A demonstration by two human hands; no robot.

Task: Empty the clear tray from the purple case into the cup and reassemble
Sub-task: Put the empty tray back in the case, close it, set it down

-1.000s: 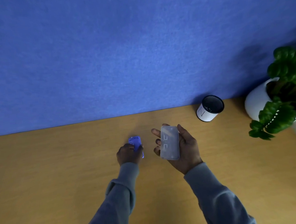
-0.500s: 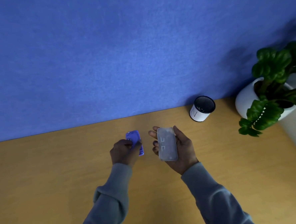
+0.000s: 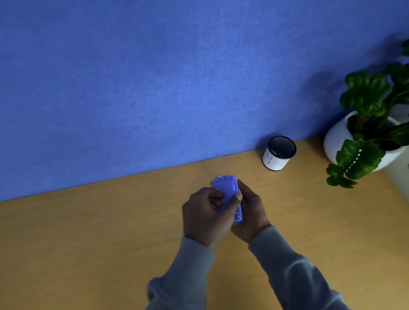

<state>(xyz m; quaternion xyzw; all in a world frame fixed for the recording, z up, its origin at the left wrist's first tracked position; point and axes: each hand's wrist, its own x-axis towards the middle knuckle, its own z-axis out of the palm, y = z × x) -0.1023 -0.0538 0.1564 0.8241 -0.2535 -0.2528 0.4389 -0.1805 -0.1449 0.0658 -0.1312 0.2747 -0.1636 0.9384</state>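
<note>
The purple case (image 3: 227, 189) is a small rounded rectangular shell, held above the wooden table (image 3: 84, 246) between both hands. My left hand (image 3: 203, 217) grips it from the left with thumb and fingers on its top face. Cupped under and along its right side is my right hand (image 3: 251, 214). The clear tray is hidden beneath the purple case, in my right palm. The cup (image 3: 278, 153), white with a dark rim and a mark on its side, stands against the blue wall, up and to the right of my hands.
A potted green plant (image 3: 373, 120) in a white pot (image 3: 336, 137) stands at the table's right end. A blue felt wall (image 3: 169, 73) runs along the table's far edge. Grey sleeves cover both forearms.
My left hand has carried the purple case to the right and set it over the clear tray that lay in my right palm. Both hands have come together.
</note>
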